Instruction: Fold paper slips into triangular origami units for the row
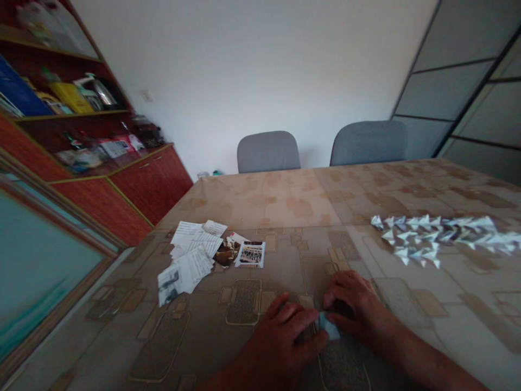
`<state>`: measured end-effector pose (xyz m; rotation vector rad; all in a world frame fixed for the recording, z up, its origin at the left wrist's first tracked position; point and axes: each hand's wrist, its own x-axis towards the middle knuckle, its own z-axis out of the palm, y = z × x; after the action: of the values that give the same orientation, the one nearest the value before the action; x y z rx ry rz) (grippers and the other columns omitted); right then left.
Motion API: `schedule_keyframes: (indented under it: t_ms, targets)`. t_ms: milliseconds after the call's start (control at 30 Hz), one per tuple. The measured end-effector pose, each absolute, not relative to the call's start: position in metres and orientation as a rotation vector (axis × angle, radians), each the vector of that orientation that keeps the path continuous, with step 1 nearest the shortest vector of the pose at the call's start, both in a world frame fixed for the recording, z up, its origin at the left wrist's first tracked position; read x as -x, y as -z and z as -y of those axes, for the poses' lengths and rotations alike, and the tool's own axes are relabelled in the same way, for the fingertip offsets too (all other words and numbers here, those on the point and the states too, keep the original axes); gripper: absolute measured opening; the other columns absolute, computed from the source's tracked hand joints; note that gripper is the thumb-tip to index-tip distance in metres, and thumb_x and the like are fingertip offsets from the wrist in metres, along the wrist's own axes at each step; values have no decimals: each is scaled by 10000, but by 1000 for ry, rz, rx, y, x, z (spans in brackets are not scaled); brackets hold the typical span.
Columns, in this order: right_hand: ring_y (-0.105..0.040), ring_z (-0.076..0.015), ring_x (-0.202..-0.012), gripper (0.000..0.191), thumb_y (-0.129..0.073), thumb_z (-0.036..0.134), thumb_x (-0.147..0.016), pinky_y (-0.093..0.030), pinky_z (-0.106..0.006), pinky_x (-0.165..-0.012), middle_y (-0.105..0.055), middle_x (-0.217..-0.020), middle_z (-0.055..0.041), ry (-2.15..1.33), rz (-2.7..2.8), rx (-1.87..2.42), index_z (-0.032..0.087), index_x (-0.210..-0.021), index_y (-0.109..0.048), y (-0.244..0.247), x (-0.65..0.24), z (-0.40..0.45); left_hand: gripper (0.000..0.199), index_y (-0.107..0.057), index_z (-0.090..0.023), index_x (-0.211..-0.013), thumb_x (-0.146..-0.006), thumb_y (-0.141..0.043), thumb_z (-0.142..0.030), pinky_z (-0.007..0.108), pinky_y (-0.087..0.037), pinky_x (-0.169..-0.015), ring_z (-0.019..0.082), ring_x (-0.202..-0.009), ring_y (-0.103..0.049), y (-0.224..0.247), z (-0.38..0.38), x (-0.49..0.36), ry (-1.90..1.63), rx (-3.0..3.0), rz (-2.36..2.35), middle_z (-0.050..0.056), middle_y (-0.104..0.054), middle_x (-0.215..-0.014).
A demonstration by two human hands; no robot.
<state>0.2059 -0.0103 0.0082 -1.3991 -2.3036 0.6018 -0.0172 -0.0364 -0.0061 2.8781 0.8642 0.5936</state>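
A small pale piece of paper [330, 327] lies on the patterned table [285, 206] near its front edge, between my two hands. My left hand [285, 336] touches its left side, thumb and fingertips pressed at the paper. From the right, my right hand [354, 304] pinches its upper right edge with curled fingers. At the left of the table is a loose pile of printed paper pieces [193, 252], with a small picture card [251, 253] at its right end. Several folded paper shapes [423, 233] stand in rows at the right.
Two grey chairs [268, 152] stand behind the far table edge, against a white wall. A red-brown cabinet [150, 179] with filled shelves is at the left. Grey panelled doors [451, 81] are at the right.
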Motion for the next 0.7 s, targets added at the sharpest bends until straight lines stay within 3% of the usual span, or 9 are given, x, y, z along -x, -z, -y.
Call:
schedule_keyframes:
  t_ms: [200, 300, 467, 600, 700]
  targets:
    - [-543, -211, -841, 157, -595, 120, -828, -413, -336, -761, -579, -796, -30, -756, 2220, 1312, 181, -686, -567, -13, -209, 10, 434, -478, -246, -1326, -898, -459, -179, 400, -381, -1016, 219, -1096, -562, 2, 32, 24, -676, -2453, -873, 81, -611, -1241]
    - [-547, -188, -793, 195, -523, 217, -892, -429, -294, -702, -539, -786, -20, -914, 2105, 1238, 192, -699, -529, -15, -210, 10, 462, -508, -213, -1317, -864, -565, -281, 340, -431, -943, 228, -1076, -578, -3, 28, 24, -732, -2001, -1091, 94, -635, -1200]
    - [-545, -170, -727, 239, -494, 341, -909, -432, -260, -641, -515, -754, -3, -1019, 1950, 1184, 205, -714, -519, -16, -206, 13, 257, -721, -150, -953, -806, -632, -341, 249, -445, -723, 196, -806, -621, -17, 19, 11, -708, -1657, -1128, 48, -702, -848]
    - [-558, -168, -707, 203, -512, 338, -902, -437, -257, -636, -548, -745, 1, -990, 1904, 1231, 211, -746, -537, -12, -202, 16, 224, -720, -123, -760, -796, -596, -306, 227, -401, -636, 168, -687, -586, -19, 17, 5, -753, -1566, -1146, 23, -659, -685]
    - [-587, -177, -767, 116, -526, 329, -897, -455, -262, -682, -603, -818, -10, -1005, 1867, 1232, 219, -884, -559, -10, -198, 21, 218, -699, -121, -698, -787, -583, -282, 223, -376, -607, 153, -641, -554, -16, 17, 4, -757, -1556, -1166, 6, -616, -626]
